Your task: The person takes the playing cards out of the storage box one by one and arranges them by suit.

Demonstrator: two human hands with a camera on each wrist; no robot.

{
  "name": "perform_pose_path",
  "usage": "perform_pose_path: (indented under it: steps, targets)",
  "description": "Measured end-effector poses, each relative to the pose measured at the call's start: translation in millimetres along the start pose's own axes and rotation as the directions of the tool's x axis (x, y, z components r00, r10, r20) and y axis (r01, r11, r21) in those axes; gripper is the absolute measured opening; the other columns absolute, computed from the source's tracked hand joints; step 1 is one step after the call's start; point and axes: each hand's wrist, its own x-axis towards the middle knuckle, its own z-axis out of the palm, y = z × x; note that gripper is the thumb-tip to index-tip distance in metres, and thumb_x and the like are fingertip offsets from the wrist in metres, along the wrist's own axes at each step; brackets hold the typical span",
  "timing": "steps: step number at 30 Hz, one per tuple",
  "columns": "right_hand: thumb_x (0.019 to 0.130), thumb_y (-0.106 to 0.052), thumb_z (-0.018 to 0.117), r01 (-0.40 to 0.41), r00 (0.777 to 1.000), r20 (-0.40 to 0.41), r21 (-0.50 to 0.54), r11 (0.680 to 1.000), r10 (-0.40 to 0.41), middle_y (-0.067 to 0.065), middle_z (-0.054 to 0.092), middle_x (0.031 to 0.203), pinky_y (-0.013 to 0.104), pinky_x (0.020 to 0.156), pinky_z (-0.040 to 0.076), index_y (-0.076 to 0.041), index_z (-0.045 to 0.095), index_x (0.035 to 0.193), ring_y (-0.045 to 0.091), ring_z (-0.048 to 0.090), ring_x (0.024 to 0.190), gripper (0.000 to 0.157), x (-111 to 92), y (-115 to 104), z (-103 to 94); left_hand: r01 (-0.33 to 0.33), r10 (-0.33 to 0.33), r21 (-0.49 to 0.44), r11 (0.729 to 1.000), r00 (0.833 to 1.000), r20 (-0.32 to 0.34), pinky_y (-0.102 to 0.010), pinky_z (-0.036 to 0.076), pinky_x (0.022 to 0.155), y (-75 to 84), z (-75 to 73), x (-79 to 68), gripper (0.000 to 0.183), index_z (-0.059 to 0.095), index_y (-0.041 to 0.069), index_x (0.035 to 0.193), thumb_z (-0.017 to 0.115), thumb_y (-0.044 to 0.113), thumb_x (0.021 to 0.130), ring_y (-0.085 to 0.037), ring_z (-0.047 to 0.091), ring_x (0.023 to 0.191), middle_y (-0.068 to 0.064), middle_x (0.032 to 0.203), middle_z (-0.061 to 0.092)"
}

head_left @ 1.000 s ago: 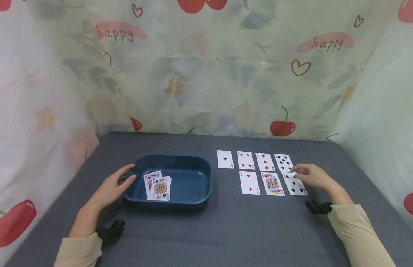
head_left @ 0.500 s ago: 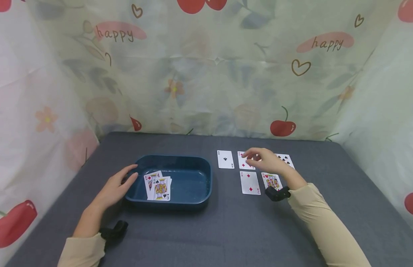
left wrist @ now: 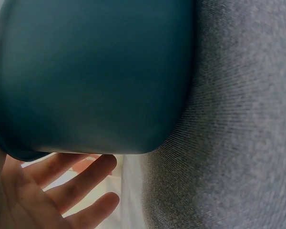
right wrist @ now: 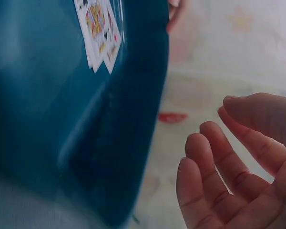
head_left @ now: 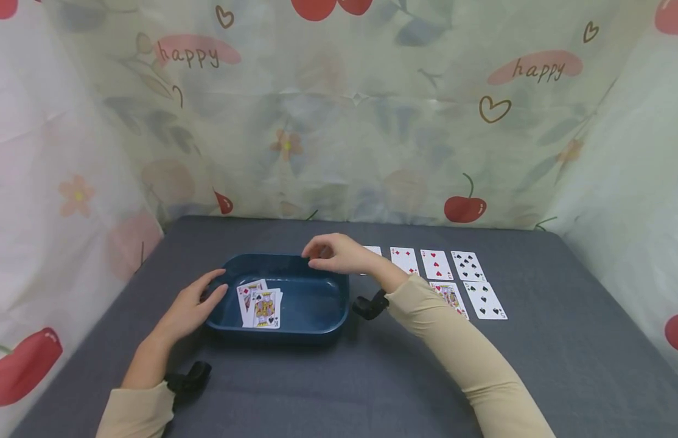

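Observation:
My left hand [head_left: 185, 309] rests at the left rim of a dark blue tray [head_left: 279, 332], its fingers loosely extended. In the left wrist view those fingers [left wrist: 81, 186] lie along the outside of the tray wall [left wrist: 95, 81]. Inside the tray, a king of spades [head_left: 265, 310] overlaps a red diamond face card [head_left: 243, 298]. Over the tray's back right corner hovers my right hand [head_left: 339, 254], with thumb and index close together. The right wrist view shows nothing between its relaxed fingers [right wrist: 200, 157].
Face-up playing cards lie right of the tray: a four of diamonds [head_left: 403, 259], three of hearts [head_left: 437, 265], seven of spades [head_left: 468, 266], king of hearts [head_left: 448, 295] and five of spades [head_left: 485, 300]. My right arm [head_left: 454, 347] crosses before them, partly covering the ace of clubs [head_left: 373, 249].
My right hand has travelled left, from the five of spades across the cards to the tray. The left hand shifted slightly right at the rim. The two of diamonds is now hidden behind the right arm.

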Motion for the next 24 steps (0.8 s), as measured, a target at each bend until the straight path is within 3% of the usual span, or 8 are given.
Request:
perform_pose_path:
  steps: [8, 13, 24]
  targets:
    - [0.089, -0.012, 0.062, 0.008, 0.995, 0.103, 0.064, 0.998, -0.015, 0.011, 0.065, 0.096, 0.017, 0.077, 0.049, -0.003, 0.062, 0.113, 0.012, 0.061, 0.084, 0.026, 42.6, -10.2, 30.4, -0.006, 0.006, -0.006, 1.0, 1.0, -0.002, -0.062, 0.033, 0.102, -2.4, 0.1, 0.9, 0.057, 0.031, 0.004, 0.143, 0.041, 0.038, 0.099, -0.05, 0.038, 0.128, -0.031, 0.146, 0.03]
    - [0.087, -0.01, 0.063, -0.065, 0.989, 0.142, 0.103, 0.992, 0.05, 0.013, 0.066, 0.101, 0.017, 0.078, 0.049, -0.001, 0.06, 0.116, 0.015, 0.061, 0.089, 0.03, 56.3, -11.8, 46.5, -0.009, 0.009, -0.002, 1.0, 1.0, -0.004, -0.062, 0.034, 0.101, -2.3, 0.6, 2.2, 0.057, 0.031, 0.005, 0.143, 0.041, 0.038, 0.098, -0.05, 0.04, 0.127, -0.03, 0.145, 0.031]
    - [0.081, -0.013, 0.071, -0.15, 0.97, 0.187, -0.029, 0.988, 0.153, 0.011, 0.063, 0.113, 0.021, 0.082, 0.048, -0.007, 0.062, 0.115, 0.018, 0.058, 0.1, 0.036, 76.0, -11.3, 77.2, 0.007, -0.007, -0.006, 1.0, 1.0, 0.01, -0.062, 0.033, 0.102, -2.5, 0.7, 1.6, 0.057, 0.03, 0.006, 0.144, 0.041, 0.039, 0.098, -0.049, 0.037, 0.129, -0.03, 0.147, 0.029]
